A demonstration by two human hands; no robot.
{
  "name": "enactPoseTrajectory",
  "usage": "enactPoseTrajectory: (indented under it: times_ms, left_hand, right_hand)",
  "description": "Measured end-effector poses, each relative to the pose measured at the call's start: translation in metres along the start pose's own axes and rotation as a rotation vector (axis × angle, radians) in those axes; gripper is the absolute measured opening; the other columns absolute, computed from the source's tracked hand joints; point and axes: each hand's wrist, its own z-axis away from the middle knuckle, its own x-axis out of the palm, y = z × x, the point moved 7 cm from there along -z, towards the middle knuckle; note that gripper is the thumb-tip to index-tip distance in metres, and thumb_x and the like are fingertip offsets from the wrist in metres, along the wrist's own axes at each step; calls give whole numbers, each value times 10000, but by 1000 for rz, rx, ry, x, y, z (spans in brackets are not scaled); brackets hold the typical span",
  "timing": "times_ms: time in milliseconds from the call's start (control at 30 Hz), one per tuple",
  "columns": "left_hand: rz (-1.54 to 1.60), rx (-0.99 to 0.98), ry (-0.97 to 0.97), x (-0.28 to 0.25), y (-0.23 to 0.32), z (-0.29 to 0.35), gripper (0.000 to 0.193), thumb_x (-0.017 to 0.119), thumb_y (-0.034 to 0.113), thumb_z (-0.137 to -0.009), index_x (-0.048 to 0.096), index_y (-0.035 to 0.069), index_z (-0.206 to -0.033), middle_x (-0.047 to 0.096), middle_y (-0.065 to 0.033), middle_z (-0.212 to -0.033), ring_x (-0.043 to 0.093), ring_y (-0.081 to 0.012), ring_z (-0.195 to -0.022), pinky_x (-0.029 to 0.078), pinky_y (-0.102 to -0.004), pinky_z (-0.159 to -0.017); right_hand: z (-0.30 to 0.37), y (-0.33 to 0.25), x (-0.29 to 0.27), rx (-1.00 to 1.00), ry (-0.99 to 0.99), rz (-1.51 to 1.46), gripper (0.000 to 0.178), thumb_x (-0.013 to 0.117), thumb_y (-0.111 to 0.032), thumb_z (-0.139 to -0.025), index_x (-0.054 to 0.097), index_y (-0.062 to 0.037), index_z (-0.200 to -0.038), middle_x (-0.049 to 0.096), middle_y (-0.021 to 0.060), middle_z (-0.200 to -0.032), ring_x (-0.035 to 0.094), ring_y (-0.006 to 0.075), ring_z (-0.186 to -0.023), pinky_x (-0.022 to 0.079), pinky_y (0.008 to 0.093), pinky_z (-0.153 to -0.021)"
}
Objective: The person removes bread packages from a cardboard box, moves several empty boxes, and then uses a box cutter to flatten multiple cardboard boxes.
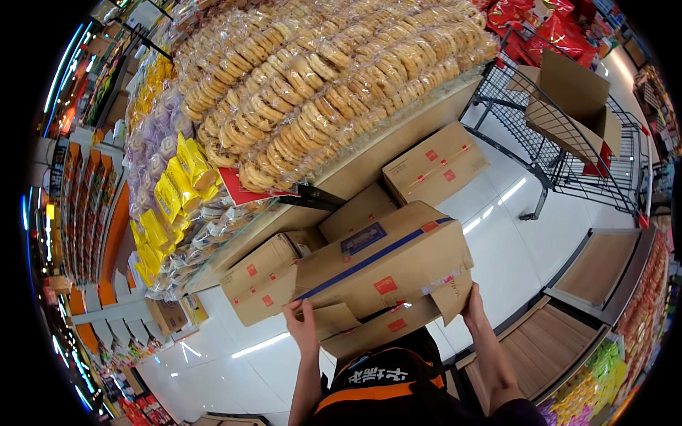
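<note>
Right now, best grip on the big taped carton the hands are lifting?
Take the big taped carton by its two short ends, low down, one hand per side, as the left hand and right hand do. It is wide, its bottom flaps hang loose, so probably support it underneath.

A brown cardboard box (383, 263) at centre frame carries a blue tape stripe and small red squares. Golden-tan biscuits (320, 78) in clear wrap fill the top, yellow packets (174, 188) the left. Black wire cart (568, 149), upper right; white glossy floor (497, 255).
</note>
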Motion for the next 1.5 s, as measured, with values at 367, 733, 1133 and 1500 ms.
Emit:
enactPoseTrajectory:
  times_ms: [367,733,1133,1500]
  left_hand:
    - [73,-122,93,37,-16,-26,212,630,203,-904,535,16,-941,589,-80,-893,539,-145,-812,445,-287,-770]
    - [161,-33,-63,110,47,-65,173,595,172,-922,532,20,-976,573,-79,-984,526,-148,-892,426,-282,-819]
    - [749,383,-558,161,289,-60,362,549,43,-898,466,16,-1249,503,-136,-1227,524,-226,-1115,427,-344,-967]
    - [1468,994,-582,-66,390,51,565,714,8,-721,600,438,-1070,391,66,-1004,386,-203,-1037,316,-379,-679]
  right_hand:
    - [-61,-33,42,97,-64,155,486,279,-488,-942,496,-178,-1248,610,25,-1096,589,166,-960,497,389,-754]
    - [-68,-138,25,-103,78,54,511,333,-470,-925,544,-105,-1212,643,73,-1019,646,174,-839,534,324,-652]
    - [-121,-277,27,-500,186,124,867,429,-663,-877,68,-188,-1505,296,162,-1491,411,310,-1301,406,508,-968]
    - [-54,-57,193,-801,-7,585,541,539,-319,-938,398,-51,-1386,465,192,-1316,515,267,-1130,448,353,-895]
